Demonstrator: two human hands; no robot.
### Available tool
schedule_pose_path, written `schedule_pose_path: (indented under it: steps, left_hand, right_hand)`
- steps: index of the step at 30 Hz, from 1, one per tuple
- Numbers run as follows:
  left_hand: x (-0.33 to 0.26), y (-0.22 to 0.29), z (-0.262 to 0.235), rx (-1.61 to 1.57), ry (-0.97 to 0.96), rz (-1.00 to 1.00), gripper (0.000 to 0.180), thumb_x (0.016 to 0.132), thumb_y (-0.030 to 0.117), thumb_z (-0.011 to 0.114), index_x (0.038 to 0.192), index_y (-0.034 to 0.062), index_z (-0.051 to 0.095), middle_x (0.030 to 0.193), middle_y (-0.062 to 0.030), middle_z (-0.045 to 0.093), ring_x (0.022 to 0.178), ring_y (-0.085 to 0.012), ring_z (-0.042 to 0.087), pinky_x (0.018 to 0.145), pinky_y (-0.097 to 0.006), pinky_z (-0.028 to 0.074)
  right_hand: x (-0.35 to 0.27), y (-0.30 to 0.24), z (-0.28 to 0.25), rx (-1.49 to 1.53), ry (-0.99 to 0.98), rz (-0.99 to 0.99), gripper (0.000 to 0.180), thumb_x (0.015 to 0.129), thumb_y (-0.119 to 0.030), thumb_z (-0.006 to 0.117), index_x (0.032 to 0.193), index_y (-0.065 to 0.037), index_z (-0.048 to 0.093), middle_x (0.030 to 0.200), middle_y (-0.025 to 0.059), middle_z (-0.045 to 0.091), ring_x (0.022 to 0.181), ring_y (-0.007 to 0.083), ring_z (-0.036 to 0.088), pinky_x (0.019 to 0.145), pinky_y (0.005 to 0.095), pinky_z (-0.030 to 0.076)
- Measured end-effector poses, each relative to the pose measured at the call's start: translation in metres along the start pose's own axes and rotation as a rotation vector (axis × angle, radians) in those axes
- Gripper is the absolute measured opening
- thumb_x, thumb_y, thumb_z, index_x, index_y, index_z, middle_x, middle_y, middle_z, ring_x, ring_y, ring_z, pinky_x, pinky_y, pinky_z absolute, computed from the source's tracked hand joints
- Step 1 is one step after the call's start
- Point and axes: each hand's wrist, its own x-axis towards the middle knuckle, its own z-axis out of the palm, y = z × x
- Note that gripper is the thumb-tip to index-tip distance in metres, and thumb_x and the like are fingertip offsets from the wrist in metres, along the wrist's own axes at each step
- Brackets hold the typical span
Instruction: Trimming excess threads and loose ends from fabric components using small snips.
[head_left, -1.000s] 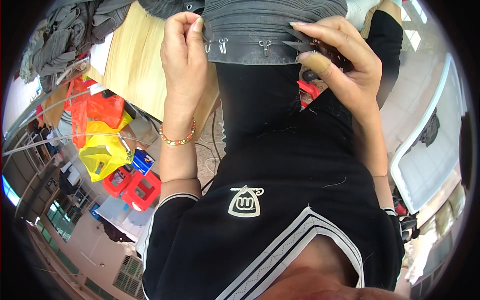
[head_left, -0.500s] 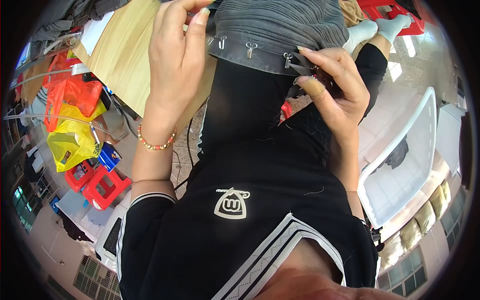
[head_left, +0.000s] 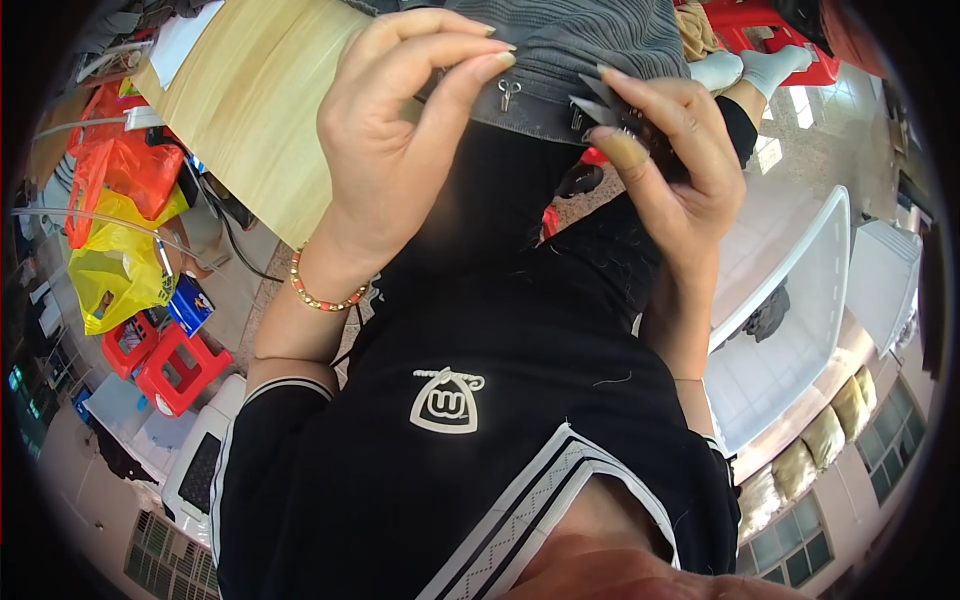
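Observation:
A grey ribbed garment (head_left: 600, 40) lies over my lap, with a dark band (head_left: 540, 124) along its near edge. Small metal hooks sit on that band, one hook (head_left: 509, 94) plainly visible between my hands. My left hand (head_left: 410, 120) is above the band, thumb and forefinger pinched together; whatever is between them is too small to make out. In my right hand (head_left: 680, 150) I hold thread snips (head_left: 597, 100), their two pointed blades parted and aimed left over the band beside another hook. The fingers and palm hide most of the snips' body.
A pale wooden tabletop (head_left: 250, 110) is at the left. Beyond it hang red (head_left: 125, 170) and yellow plastic bags (head_left: 125, 270), above a red stool (head_left: 180, 370). To the right stands a white plastic bin (head_left: 790, 310) with dark cloth inside. Someone's socked feet (head_left: 775, 68) show at the far right.
My left hand has moved right along the band, its thumb and forefinger now pinched over it. My right hand stays by the hook, with the snips' blades showing more fully.

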Motion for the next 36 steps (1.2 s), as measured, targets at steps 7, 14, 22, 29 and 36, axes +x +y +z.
schedule_pose_path:
  steps: [7,14,22,29,36]
  left_hand:
    - [-0.008,-0.012,-0.006,-0.407,-0.025,-0.208,0.011,0.1,0.0,0.06,0.107,-0.0045,0.065,0.112,-0.0098,0.067,0.105,-0.0139,0.062,0.096,-0.026,0.047]
    - [-0.006,-0.01,-0.009,-0.513,-0.048,-0.286,0.013,0.101,0.003,0.058,0.108,-0.005,0.066,0.112,-0.0098,0.067,0.106,-0.014,0.061,0.098,-0.026,0.046]
    - [-0.004,-0.005,-0.007,-0.529,-0.064,-0.272,0.013,0.101,0.003,0.058,0.108,-0.0049,0.066,0.112,-0.0097,0.067,0.105,-0.0137,0.062,0.097,-0.025,0.046]
    - [-0.002,-0.002,-0.006,-0.531,-0.067,-0.277,0.013,0.101,0.004,0.058,0.108,-0.0048,0.066,0.111,-0.0097,0.068,0.105,-0.0136,0.062,0.097,-0.025,0.046]
    - [0.003,0.005,-0.013,-0.58,-0.118,-0.245,0.013,0.101,0.002,0.056,0.107,-0.0052,0.066,0.11,-0.0129,0.067,0.105,-0.0175,0.062,0.096,-0.028,0.046]
  right_hand:
    - [0.022,-0.011,-0.008,-0.153,-0.143,-0.086,0.04,0.074,-0.006,0.083,0.113,-0.005,0.076,0.089,0.0056,0.063,0.072,0.0131,0.057,0.062,0.0248,0.043]
    - [0.038,-0.017,-0.005,-0.285,-0.239,-0.171,0.041,0.073,-0.012,0.083,0.114,-0.009,0.077,0.085,0.0023,0.063,0.062,0.012,0.053,0.054,0.0264,0.038]
    - [0.044,-0.017,-0.004,-0.327,-0.287,-0.234,0.038,0.076,-0.012,0.083,0.113,-0.009,0.077,0.085,0.0021,0.061,0.061,0.0116,0.053,0.052,0.0252,0.038]
    - [0.059,-0.058,-0.005,-0.354,-0.367,0.093,0.03,0.072,-0.01,0.082,0.101,-0.007,0.077,0.08,0.0045,0.06,0.066,0.0202,0.061,0.056,0.0314,0.048]
    - [0.054,-0.05,-0.009,-0.169,-0.274,0.124,0.027,0.076,-0.007,0.082,0.101,-0.004,0.076,0.082,0.0063,0.062,0.067,0.0189,0.06,0.058,0.0297,0.047]
